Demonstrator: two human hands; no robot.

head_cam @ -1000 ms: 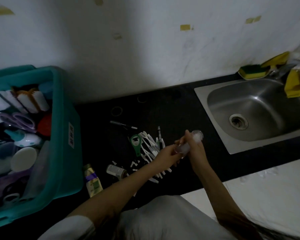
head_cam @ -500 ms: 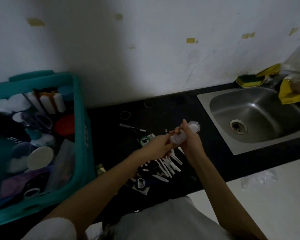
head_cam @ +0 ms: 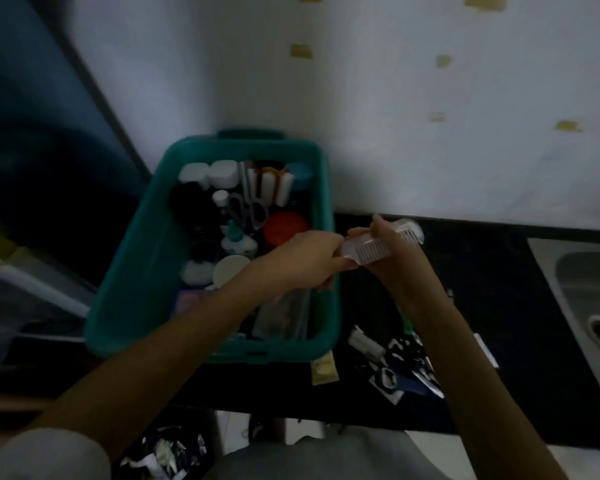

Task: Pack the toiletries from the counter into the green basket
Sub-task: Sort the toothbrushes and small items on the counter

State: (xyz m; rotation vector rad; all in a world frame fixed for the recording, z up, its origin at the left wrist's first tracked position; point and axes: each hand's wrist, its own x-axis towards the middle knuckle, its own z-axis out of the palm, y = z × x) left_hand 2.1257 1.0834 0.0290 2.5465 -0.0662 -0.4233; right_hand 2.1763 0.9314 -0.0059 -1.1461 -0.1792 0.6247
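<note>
Both my hands hold a clear plastic comb just right of the green basket's right rim. My left hand pinches its left end and my right hand grips its middle and right part. The basket holds several items: white jars, brushes, purple scissors, a red lid and small bottles. On the black counter below my right forearm lies a scatter of small toiletries, among them a small tube and a yellow sachet.
A steel sink is set into the counter at the far right. A white wall rises behind the counter. A dark blue panel and a pale container stand left of the basket. A patterned bag lies on the floor below.
My view has swung left, so the basket is now central and the sink is at the edge. Both hands have carried the comb from over the scattered items to the basket's right rim.
</note>
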